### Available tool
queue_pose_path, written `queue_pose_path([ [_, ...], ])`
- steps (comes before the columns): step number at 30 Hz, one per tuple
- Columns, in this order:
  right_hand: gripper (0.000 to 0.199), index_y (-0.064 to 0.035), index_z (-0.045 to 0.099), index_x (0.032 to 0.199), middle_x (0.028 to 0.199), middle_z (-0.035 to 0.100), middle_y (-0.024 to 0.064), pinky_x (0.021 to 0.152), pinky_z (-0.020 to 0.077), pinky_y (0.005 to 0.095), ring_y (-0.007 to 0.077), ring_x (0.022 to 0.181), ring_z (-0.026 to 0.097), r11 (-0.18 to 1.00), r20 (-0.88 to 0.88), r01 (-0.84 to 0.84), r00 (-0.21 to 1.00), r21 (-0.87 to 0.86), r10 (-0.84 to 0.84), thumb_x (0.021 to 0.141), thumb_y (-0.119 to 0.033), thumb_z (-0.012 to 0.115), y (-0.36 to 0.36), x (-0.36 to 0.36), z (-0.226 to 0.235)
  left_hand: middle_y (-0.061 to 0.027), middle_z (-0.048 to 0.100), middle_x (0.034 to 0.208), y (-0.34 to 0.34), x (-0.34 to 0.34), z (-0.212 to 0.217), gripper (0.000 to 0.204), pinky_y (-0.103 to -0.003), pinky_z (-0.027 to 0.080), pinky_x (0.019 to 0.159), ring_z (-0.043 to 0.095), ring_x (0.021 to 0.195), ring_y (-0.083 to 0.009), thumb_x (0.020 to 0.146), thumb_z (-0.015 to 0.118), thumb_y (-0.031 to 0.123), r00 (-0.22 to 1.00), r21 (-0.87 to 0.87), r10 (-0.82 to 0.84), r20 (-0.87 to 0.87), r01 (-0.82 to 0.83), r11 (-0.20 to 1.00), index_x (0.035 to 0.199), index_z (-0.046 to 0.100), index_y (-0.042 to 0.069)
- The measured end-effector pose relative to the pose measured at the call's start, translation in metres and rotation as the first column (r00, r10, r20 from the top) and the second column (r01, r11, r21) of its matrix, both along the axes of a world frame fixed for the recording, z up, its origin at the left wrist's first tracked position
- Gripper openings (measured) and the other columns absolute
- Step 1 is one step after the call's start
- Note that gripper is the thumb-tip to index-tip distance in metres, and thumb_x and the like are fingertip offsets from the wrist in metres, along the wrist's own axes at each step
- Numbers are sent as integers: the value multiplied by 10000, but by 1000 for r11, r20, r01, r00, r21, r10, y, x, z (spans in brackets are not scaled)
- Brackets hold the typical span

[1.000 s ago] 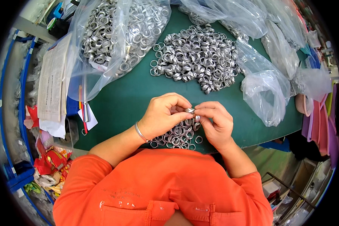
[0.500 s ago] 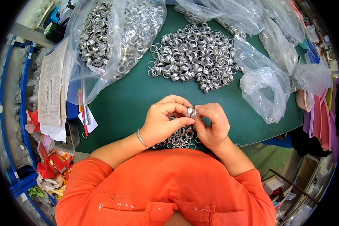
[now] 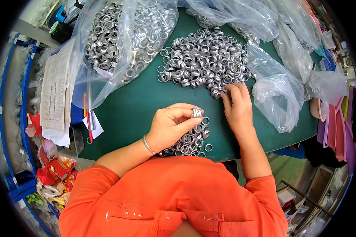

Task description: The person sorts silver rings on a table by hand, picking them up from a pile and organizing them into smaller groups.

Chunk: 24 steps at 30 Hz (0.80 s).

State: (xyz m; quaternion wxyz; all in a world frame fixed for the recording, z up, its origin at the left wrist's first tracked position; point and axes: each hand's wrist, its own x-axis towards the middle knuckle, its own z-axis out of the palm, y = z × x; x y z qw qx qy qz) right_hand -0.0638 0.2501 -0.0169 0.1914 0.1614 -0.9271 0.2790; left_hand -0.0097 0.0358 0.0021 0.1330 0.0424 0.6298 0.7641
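Note:
My left hand (image 3: 170, 125) pinches several grey metal rings (image 3: 197, 113) stacked side by side between thumb and fingers. Beneath and beside it, near my body, lies a small heap of loose rings (image 3: 190, 143). Farther off spreads a large pile of similar metal rings (image 3: 203, 59), many of them twisted or grooved. At the pile's near right edge, my right hand (image 3: 239, 110) has its thumb and fingertips closed around a metal ring (image 3: 222, 90), mostly hidden by the fingers.
A clear plastic bag full of rings (image 3: 106, 39) stands at the back left. More clear plastic bags (image 3: 279, 94) lie on the right of the green tabletop (image 3: 122, 114). Printed paper (image 3: 53, 87), pens (image 3: 90, 122) and a blue rack (image 3: 23, 98) are at the left.
My right hand has left the rings in my left hand and reached forward and right to the large pile. My left hand still holds its rings in nearly the same place.

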Motion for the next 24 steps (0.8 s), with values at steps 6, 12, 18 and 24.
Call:
queue_pose_path([
  [6,194,-6,592,903,933,585,146,716,494,409,343,830,594,998,40,0,999,-64,2,762,-18,724,5,-4,0,-156,630,1111,-1,0,0,126,-302,553,868,657,980,-204,856,626,-99,1000,11,-2,-14,2,1000,960,677,-51],
  [12,143,0,598,882,909,612,151,663,502,369,328,779,611,970,46,-31,998,-240,43,785,21,702,1,4,7,-150,624,1118,-1,-1,-2,116,-299,553,866,650,987,-197,843,639,-99,998,8,3,-62,-2,1000,938,676,-42],
  [18,151,11,635,953,875,651,124,653,518,293,212,759,651,867,217,54,974,-496,64,817,76,633,0,11,5,-154,615,1148,-5,-5,-4,108,-276,549,853,642,981,-183,824,664,-90,961,-184,-82,-262,33,982,914,680,-32],
  [24,160,19,670,939,901,657,92,664,524,248,144,766,655,773,284,-23,923,-634,260,821,105,604,-13,27,18,-143,630,1124,-4,-4,-6,94,-264,542,849,635,979,-170,820,673,-83,974,-141,-50,-221,19,990,895,684,-28],
])
